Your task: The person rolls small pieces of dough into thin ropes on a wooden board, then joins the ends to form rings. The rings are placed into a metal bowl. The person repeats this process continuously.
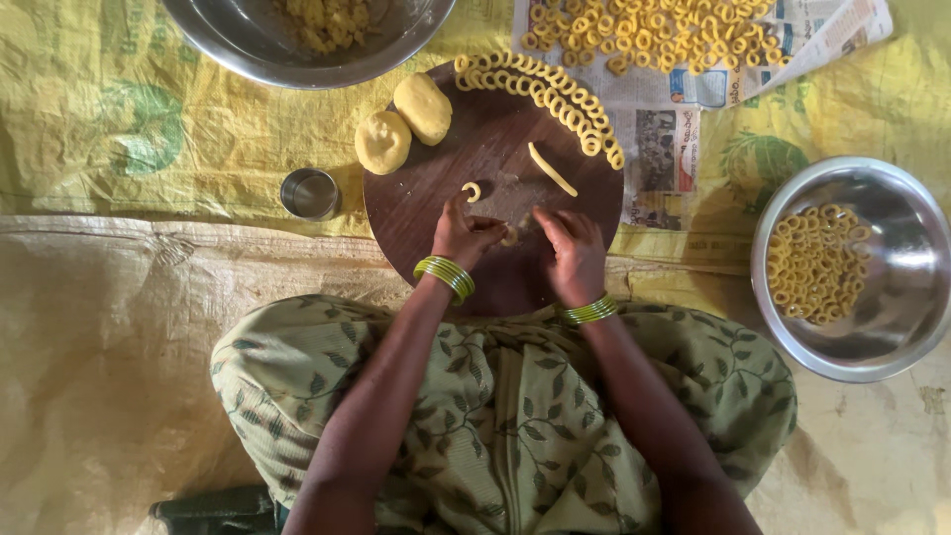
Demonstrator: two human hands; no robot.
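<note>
While both hands pinch a small dough bit (510, 236) at the middle of the round wooden board (426, 198), left hand (464, 236) & right hand (570, 253) have fingers curled shut on it. Newspaper sheet (674, 149) w/ colour pics lies just beyond the board, under loose dough rings (644, 35). Steel bowl (892, 337) at right holds rings; small steel cup (310, 193) & two dough balls (401, 124) sit left.
</note>
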